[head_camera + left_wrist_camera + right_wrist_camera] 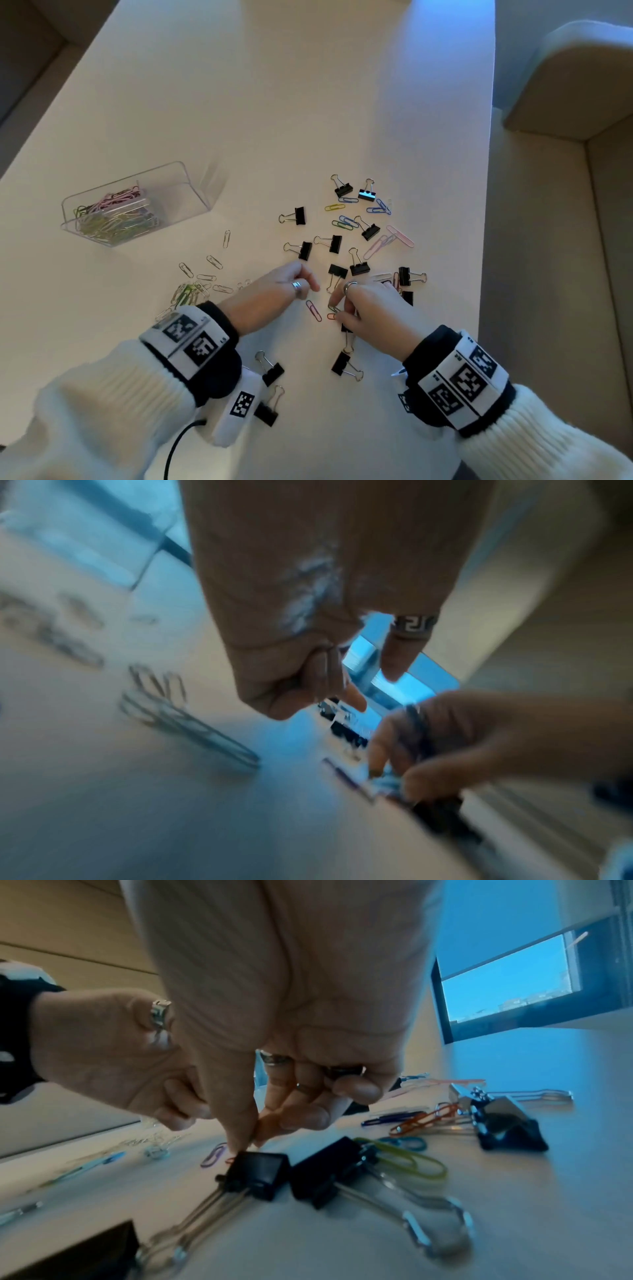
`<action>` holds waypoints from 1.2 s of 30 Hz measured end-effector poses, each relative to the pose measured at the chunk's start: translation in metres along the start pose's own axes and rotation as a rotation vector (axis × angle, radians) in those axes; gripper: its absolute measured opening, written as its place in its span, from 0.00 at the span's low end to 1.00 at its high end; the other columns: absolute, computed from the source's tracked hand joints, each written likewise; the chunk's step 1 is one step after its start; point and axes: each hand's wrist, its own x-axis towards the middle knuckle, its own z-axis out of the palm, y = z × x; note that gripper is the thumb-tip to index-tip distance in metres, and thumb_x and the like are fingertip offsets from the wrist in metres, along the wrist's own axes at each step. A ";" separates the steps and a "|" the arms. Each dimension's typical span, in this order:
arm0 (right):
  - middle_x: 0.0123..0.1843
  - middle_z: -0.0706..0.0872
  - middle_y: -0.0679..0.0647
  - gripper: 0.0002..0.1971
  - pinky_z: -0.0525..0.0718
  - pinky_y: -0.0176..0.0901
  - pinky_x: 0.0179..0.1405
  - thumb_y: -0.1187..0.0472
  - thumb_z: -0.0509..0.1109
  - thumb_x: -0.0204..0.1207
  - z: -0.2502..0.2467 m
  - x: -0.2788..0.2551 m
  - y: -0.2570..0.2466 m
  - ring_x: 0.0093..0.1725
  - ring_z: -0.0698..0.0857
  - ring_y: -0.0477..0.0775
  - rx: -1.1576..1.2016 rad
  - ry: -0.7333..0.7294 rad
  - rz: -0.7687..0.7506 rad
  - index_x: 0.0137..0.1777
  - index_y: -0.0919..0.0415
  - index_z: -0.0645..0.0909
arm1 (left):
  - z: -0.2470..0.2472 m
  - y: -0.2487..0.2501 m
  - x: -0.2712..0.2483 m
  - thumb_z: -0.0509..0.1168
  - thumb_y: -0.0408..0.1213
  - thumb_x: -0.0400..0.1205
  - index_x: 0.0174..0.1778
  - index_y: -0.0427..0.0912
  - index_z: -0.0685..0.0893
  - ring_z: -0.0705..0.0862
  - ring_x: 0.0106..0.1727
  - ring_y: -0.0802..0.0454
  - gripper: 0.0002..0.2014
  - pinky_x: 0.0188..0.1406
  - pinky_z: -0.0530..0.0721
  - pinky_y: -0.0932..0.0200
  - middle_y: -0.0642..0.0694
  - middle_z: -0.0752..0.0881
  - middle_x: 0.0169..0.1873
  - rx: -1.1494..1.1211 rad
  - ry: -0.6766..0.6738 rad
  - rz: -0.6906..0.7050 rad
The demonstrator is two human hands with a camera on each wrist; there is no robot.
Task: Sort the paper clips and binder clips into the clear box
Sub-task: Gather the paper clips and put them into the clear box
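The clear box (191, 192) stands at the left, with coloured paper clips (113, 216) in its near compartment. Black binder clips (337, 270) and coloured paper clips (344, 222) lie scattered at centre right. My right hand (337, 313) is down on the table and pinches an orange-red paper clip (270, 1123) between thumb and forefinger, just behind a binder clip (260, 1173). My left hand (308, 282) hovers beside it with fingers curled; I see nothing held in it. A pink paper clip (313, 310) lies between the two hands.
A heap of silver paper clips (195, 291) lies by my left wrist. Several binder clips (272, 371) sit near the front. The table's right edge (486, 240) runs close to the scatter, with a pale seat (565, 85) beyond. The far table (308, 102) is bare.
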 end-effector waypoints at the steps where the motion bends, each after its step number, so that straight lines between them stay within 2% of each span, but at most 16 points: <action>1: 0.47 0.79 0.46 0.09 0.66 0.46 0.64 0.55 0.60 0.81 0.001 -0.001 -0.002 0.55 0.79 0.51 -0.013 0.011 0.004 0.58 0.53 0.77 | 0.001 -0.005 0.000 0.63 0.41 0.75 0.50 0.48 0.78 0.70 0.31 0.58 0.09 0.32 0.67 0.64 0.52 0.72 0.32 0.230 0.031 0.075; 4: 0.61 0.80 0.48 0.08 0.66 0.47 0.64 0.56 0.61 0.80 0.002 -0.002 -0.004 0.61 0.78 0.52 -0.050 0.000 0.006 0.54 0.56 0.79 | 0.004 -0.017 0.002 0.66 0.49 0.77 0.60 0.54 0.76 0.73 0.43 0.58 0.16 0.44 0.69 0.65 0.55 0.74 0.42 0.731 0.084 0.265; 8: 0.60 0.81 0.50 0.12 0.65 0.48 0.65 0.53 0.60 0.81 0.003 0.000 -0.005 0.64 0.77 0.52 -0.102 -0.030 0.024 0.60 0.54 0.78 | 0.007 -0.024 0.007 0.64 0.50 0.78 0.56 0.54 0.79 0.71 0.45 0.57 0.12 0.54 0.67 0.63 0.54 0.74 0.46 0.819 0.135 0.274; 11: 0.61 0.78 0.51 0.13 0.65 0.47 0.65 0.52 0.58 0.81 0.004 0.000 -0.006 0.62 0.77 0.53 -0.146 -0.024 0.020 0.59 0.54 0.79 | 0.009 -0.024 0.010 0.61 0.50 0.80 0.53 0.53 0.80 0.76 0.50 0.55 0.10 0.65 0.68 0.57 0.54 0.75 0.49 0.878 0.135 0.271; 14: 0.61 0.77 0.54 0.14 0.66 0.50 0.64 0.55 0.55 0.82 0.007 -0.001 -0.009 0.60 0.79 0.56 -0.235 0.002 0.015 0.60 0.58 0.78 | 0.009 -0.024 0.010 0.57 0.49 0.83 0.51 0.51 0.77 0.76 0.54 0.55 0.08 0.65 0.66 0.56 0.53 0.75 0.52 0.946 0.061 0.249; 16: 0.61 0.78 0.56 0.14 0.66 0.50 0.62 0.58 0.53 0.83 0.011 -0.003 -0.010 0.59 0.79 0.58 -0.285 0.038 0.023 0.60 0.61 0.77 | 0.009 -0.021 0.007 0.56 0.43 0.84 0.43 0.48 0.72 0.75 0.44 0.55 0.06 0.53 0.71 0.61 0.51 0.74 0.44 0.655 0.035 0.219; 19: 0.58 0.79 0.57 0.13 0.68 0.49 0.61 0.58 0.55 0.82 0.011 -0.013 -0.009 0.60 0.78 0.58 -0.220 0.153 -0.003 0.57 0.63 0.77 | 0.002 -0.013 -0.006 0.57 0.36 0.75 0.31 0.45 0.66 0.67 0.24 0.58 0.08 0.26 0.70 0.67 0.50 0.67 0.28 -0.287 0.003 0.046; 21: 0.55 0.77 0.50 0.11 0.69 0.46 0.60 0.55 0.57 0.82 0.005 -0.023 -0.009 0.57 0.77 0.54 -0.075 0.214 -0.028 0.55 0.59 0.77 | -0.007 -0.007 -0.015 0.55 0.36 0.67 0.26 0.45 0.64 0.62 0.21 0.56 0.06 0.21 0.69 0.64 0.50 0.63 0.23 -0.844 -0.133 0.021; 22: 0.51 0.75 0.46 0.09 0.70 0.43 0.58 0.54 0.57 0.82 0.002 -0.028 -0.010 0.53 0.75 0.50 0.023 0.245 -0.047 0.53 0.56 0.75 | -0.009 -0.003 -0.018 0.53 0.37 0.68 0.24 0.45 0.63 0.60 0.22 0.55 0.08 0.20 0.68 0.63 0.50 0.62 0.22 -0.986 -0.185 0.042; 24: 0.41 0.72 0.39 0.02 0.71 0.36 0.48 0.56 0.60 0.80 -0.005 -0.035 -0.015 0.42 0.73 0.45 0.235 0.300 -0.103 0.47 0.52 0.72 | -0.010 0.002 -0.018 0.50 0.38 0.72 0.21 0.46 0.61 0.60 0.21 0.54 0.13 0.18 0.67 0.63 0.50 0.61 0.20 -1.100 -0.183 0.078; 25: 0.38 0.71 0.37 0.04 0.70 0.33 0.43 0.58 0.62 0.80 -0.007 -0.037 -0.018 0.38 0.73 0.43 0.317 0.337 -0.122 0.44 0.51 0.70 | -0.009 0.003 -0.016 0.51 0.38 0.74 0.20 0.46 0.61 0.60 0.21 0.55 0.15 0.17 0.67 0.64 0.50 0.61 0.20 -1.118 -0.153 0.077; 27: 0.35 0.71 0.36 0.06 0.69 0.27 0.38 0.59 0.64 0.79 -0.009 -0.037 -0.025 0.35 0.73 0.42 0.369 0.403 -0.163 0.42 0.51 0.70 | -0.003 0.007 -0.012 0.53 0.37 0.76 0.21 0.45 0.61 0.64 0.20 0.55 0.16 0.16 0.68 0.65 0.49 0.63 0.20 -1.115 -0.110 0.069; 29: 0.34 0.69 0.33 0.04 0.68 0.26 0.36 0.55 0.62 0.77 -0.011 -0.034 -0.031 0.35 0.72 0.43 0.341 0.494 -0.208 0.42 0.53 0.73 | 0.003 0.009 -0.007 0.53 0.36 0.77 0.24 0.43 0.61 0.71 0.20 0.54 0.15 0.19 0.75 0.65 0.47 0.69 0.21 -1.117 -0.097 0.032; 33: 0.35 0.70 0.32 0.06 0.69 0.31 0.42 0.55 0.63 0.75 -0.016 -0.026 -0.040 0.35 0.69 0.34 0.278 0.651 -0.256 0.43 0.56 0.77 | 0.009 0.013 -0.002 0.50 0.32 0.79 0.36 0.38 0.70 0.81 0.25 0.51 0.07 0.28 0.86 0.59 0.39 0.76 0.31 -1.213 -0.169 -0.008; 34: 0.36 0.73 0.35 0.05 0.70 0.35 0.44 0.56 0.64 0.75 -0.017 -0.024 -0.042 0.35 0.68 0.36 0.210 0.678 -0.259 0.42 0.56 0.78 | 0.009 0.013 -0.001 0.50 0.31 0.79 0.41 0.37 0.71 0.82 0.26 0.51 0.06 0.29 0.86 0.59 0.38 0.76 0.33 -1.250 -0.186 -0.020; 36: 0.38 0.81 0.42 0.06 0.71 0.44 0.46 0.54 0.65 0.74 -0.017 -0.021 -0.043 0.38 0.75 0.45 0.036 0.689 -0.255 0.41 0.54 0.81 | 0.010 0.013 0.002 0.47 0.31 0.81 0.48 0.32 0.75 0.82 0.28 0.53 0.12 0.29 0.86 0.61 0.38 0.78 0.35 -1.281 -0.209 -0.055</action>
